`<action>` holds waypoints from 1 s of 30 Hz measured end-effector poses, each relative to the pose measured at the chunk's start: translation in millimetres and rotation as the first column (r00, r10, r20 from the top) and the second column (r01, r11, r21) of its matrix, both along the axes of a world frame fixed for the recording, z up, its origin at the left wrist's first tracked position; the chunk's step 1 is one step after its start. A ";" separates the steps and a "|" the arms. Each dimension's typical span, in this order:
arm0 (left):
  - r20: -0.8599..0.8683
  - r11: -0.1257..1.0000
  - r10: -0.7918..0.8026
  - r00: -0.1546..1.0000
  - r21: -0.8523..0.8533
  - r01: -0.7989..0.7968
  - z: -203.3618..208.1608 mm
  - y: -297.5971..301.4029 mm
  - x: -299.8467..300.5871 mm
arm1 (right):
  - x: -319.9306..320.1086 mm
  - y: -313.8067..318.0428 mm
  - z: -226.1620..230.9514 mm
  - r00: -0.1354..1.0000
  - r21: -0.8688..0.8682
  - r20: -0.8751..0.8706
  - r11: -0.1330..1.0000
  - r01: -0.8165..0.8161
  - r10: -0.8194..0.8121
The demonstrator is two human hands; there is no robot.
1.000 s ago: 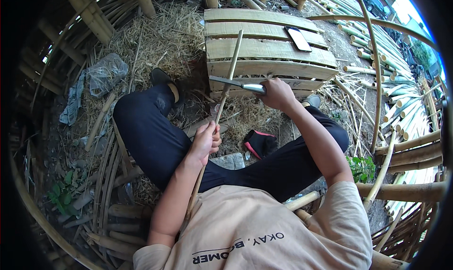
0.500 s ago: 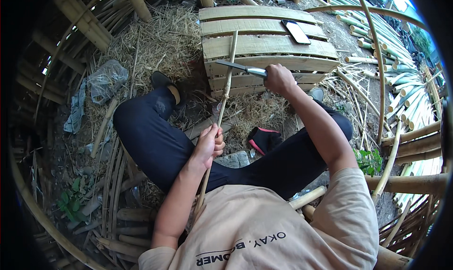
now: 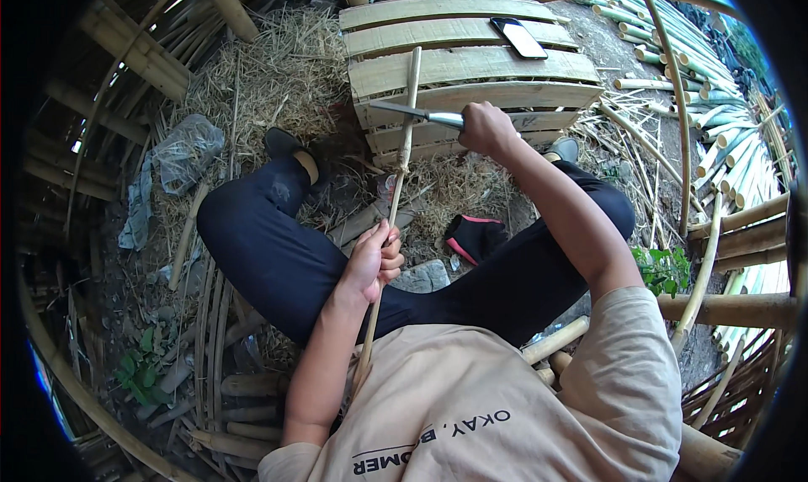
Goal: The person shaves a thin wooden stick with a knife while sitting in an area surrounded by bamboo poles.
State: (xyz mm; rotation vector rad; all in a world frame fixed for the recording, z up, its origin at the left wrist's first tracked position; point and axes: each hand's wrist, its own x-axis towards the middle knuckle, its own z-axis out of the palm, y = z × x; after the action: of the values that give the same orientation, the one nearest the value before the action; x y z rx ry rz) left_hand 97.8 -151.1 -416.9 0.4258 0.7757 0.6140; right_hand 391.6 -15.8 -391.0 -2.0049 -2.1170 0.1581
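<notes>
A long, thin bamboo strip (image 3: 405, 149) slants up from my lap, and its far end reaches over the front of a slatted wooden crate (image 3: 471, 62). My left hand (image 3: 371, 261) is wrapped round its lower part, between my knees. In my right hand (image 3: 491, 129) is the handle of a knife (image 3: 421, 114), fingers closed about it. The knife's flat blade points left and lies across the upper part of the strip, above a knobbly joint. Whether the edge bites into the bamboo I cannot tell.
A phone (image 3: 518, 38) lies on the crate's top. Below the crate are straw and a black glove with pink trim (image 3: 474, 238). A clear plastic bag (image 3: 187, 153) rests at left. Many cut bamboo poles (image 3: 715, 128) are stacked at right, and a bent pole (image 3: 673, 86) stands before them.
The knife and my right hand have shifted slightly left against the strip. My left hand keeps its grip in nearly the same place. The whole view has tilted a little.
</notes>
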 end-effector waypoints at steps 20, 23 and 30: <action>0.215 0.987 0.008 0.977 -0.158 0.027 -4.4 -8.5 -8.2 | 7.2 -11.6 4.5 0.987 0.009 0.082 0.990 -0.142 0.140; 0.195 0.990 0.002 0.981 -0.140 0.026 -1.2 -7.8 -3.9 | 17.3 -1.3 -5.5 1.000 -0.008 0.000 1.000 -0.009 0.009; 0.211 0.985 0.014 0.977 -0.170 0.022 -2.5 -12.1 -5.5 | 13.3 -10.8 6.7 0.995 -0.120 0.051 0.990 -0.081 0.087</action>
State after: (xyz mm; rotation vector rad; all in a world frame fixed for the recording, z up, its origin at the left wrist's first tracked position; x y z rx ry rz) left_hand 92.3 -163.2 -419.5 0.1994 0.6180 0.5729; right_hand 404.9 -26.6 -384.3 -2.0067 -2.2787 0.2488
